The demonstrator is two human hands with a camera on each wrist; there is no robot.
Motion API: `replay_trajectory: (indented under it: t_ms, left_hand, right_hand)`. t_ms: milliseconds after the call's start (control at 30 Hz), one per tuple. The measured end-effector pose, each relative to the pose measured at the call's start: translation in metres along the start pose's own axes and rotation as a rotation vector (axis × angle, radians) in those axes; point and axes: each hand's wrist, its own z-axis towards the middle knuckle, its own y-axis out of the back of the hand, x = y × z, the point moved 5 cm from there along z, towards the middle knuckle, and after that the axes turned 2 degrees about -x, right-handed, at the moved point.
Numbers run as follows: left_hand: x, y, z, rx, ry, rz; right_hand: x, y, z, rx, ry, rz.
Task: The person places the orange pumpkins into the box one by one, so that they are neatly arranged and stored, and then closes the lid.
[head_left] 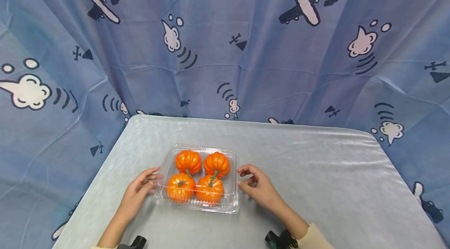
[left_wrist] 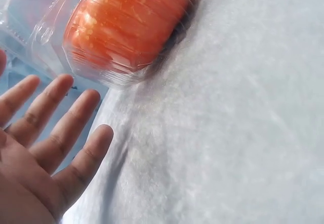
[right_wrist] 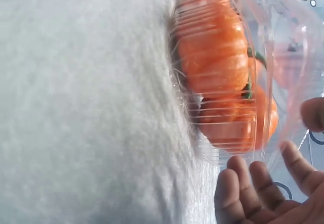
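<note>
A clear plastic clamshell box (head_left: 230, 207) sits on the table, holding several small orange pumpkins (head_left: 188, 160) with green stems. Its transparent lid lies over them; whether it is fastened I cannot tell. At the box's left side is my left hand (head_left: 135, 192), its fingertips close to the rim. The left wrist view has those fingers (left_wrist: 71, 120) spread and fairly straight, with a pumpkin (left_wrist: 126, 27) behind the plastic wall. My right hand (head_left: 261, 190) is at the opposite side, thumb and forefinger apart beside the edge. Its fingers (right_wrist: 260, 183) are slightly bent near the lid in the right wrist view.
A pale grey cloth covers the table (head_left: 316, 178). Behind and around it hangs a blue curtain (head_left: 211, 18) printed with planes and clouds. A black wrist device (head_left: 279, 239) shows on the right forearm, another (head_left: 135, 242) on the left.
</note>
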Motion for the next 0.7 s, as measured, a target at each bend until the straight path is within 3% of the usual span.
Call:
replay_trajectory:
  t_ms: [267, 500, 700]
  left_hand:
    - [0.004, -0.001, -0.006, 0.008, 0.050, 0.027]
    - [0.002, -0.004, -0.013, -0.013, 0.034, 0.073]
    - [0.000, -0.005, -0.016, 0.004, 0.029, 0.055]
  right_hand:
    - [-0.001, -0.007, -0.009, 0.026, -0.086, -0.032]
    - [0.001, -0.012, -0.017, 0.065, -0.069, 0.015]
    - [0.003, -0.014, -0.030, 0.107, -0.044, 0.071]
